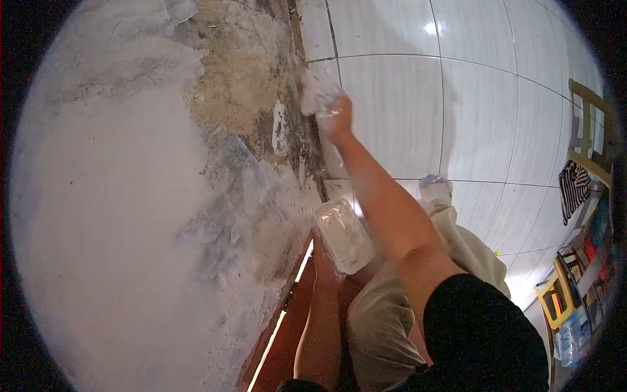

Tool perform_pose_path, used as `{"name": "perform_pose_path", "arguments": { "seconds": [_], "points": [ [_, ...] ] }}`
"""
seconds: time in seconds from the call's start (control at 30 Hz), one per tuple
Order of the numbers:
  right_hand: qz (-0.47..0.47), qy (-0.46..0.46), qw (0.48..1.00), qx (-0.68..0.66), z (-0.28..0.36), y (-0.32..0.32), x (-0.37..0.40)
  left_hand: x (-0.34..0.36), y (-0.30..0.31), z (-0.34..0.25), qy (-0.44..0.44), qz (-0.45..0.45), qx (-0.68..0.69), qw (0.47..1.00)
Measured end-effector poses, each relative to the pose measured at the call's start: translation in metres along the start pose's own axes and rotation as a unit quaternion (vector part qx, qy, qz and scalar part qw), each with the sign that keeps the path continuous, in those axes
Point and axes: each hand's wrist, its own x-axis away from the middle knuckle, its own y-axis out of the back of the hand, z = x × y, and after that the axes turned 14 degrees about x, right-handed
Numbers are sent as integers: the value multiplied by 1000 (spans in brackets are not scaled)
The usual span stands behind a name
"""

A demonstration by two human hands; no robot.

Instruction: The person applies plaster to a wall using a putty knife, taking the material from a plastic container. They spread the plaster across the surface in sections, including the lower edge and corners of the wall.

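My right hand (pixel 338 117) is closed on a whitish, blurred plastic bag or cloth (pixel 318 95) at the foot of the wall, where it meets the floor tiles. Below it, my left hand (pixel 321 251) holds a clear rectangular container (pixel 344 236) with white material inside, gripping its left side. Fingers of that hand are partly hidden behind the container. The wall (pixel 130 196) beside both hands has smooth white areas, a bare tan patch (pixel 228 85) and grey smears.
White tiles (pixel 392 111) cover the floor. A wooden frame (pixel 591 104) and a striped cloth (pixel 574 189) are at the far right. Lower down are a yellow frame (pixel 545 307) and assorted items. My foot (pixel 435 189) rests on the tiles.
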Motion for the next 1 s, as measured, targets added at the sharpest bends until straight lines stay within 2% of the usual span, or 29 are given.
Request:
{"name": "perform_pose_path", "arguments": {
  "seconds": [0.03, 0.07, 0.1, 0.13, 0.17, 0.23, 0.27, 0.33, 0.37, 0.4, 0.47, 0.5, 0.57, 0.6, 0.67, 0.7, 0.73, 0.77, 0.8, 0.87, 0.9, 0.93, 0.97, 1.0],
  "points": [
    [95, -128, 980, -118, 23, -9, -5, -1, 2, 0, 2, 2, 5, 1000],
    [187, -250, 922, -230, 44, -19, -6, -2, 3, 0, 2, 5, 12, 1000],
    [100, -80, 989, -77, 71, -23, 1, -3, 4, 1, 2, 7, 21, 1000],
    [8, 95, 992, 79, 88, -23, 15, -2, 6, 3, 2, 7, 30, 1000],
    [14, 96, 992, 83, 87, -20, 27, 2, 9, 6, 5, 3, 39, 999],
    [73, 185, 980, -1, 73, -8, 41, 8, 9, 15, 12, 2, 56, 998],
    [74, 190, 979, 4, 69, -1, 35, 6, 6, 20, 16, 6, 63, 998],
    [345, 143, 924, 81, 66, 19, 33, 22, 5, 22, 25, -3, 69, 997],
    [379, 9, 912, -155, 65, 37, 35, 28, 2, 23, 30, -3, 73, 997],
    [379, 9, 913, -151, 68, 56, 28, 34, -3, 22, 33, -1, 77, 996],
    [296, 44, 945, -134, 79, 89, 5, 39, -19, 15, 36, 10, 84, 996],
    [294, 52, 945, -133, 78, 96, -3, 36, -30, 10, 35, 19, 88, 995],
    [350, -215, 908, -87, 66, 100, -5, 34, -46, 6, 32, 26, 99, 994],
    [353, -218, 906, -86, 65, 94, -5, 36, -50, 4, 32, 22, 103, 994],
    [282, -258, 915, -133, 66, 75, -17, 30, -62, -4, 31, 17, 106, 994],
    [287, -260, 912, -134, 67, 67, -27, 27, -68, -6, 27, 12, 110, 994],
    [234, -138, 962, -30, 72, 60, -40, 24, -73, -7, 18, 6, 115, 993],
    [166, -17, 983, 74, 78, 54, -52, 22, -78, -12, 15, -1, 114, 993],
    [165, -26, 983, 74, 84, 46, -62, 18, -83, -18, 17, -7, 109, 994],
    [161, -190, 959, -133, 95, 20, -77, 10, -93, -21, 15, -19, 113, 993],
    [172, -196, 957, -131, 94, 1, -65, 11, -97, -17, 12, -30, 121, 992],
    [127, -39, 990, -38, 86, -21, -42, 13, -102, -13, 9, -40, 128, 991],
    [70, 124, 988, 53, 82, -31, -33, 10, -111, -11, 6, -42, 130, 991],
    [66, 129, 988, 50, 82, -29, -40, -2, -123, -11, 4, -35, 131, 991]
  ]
}}
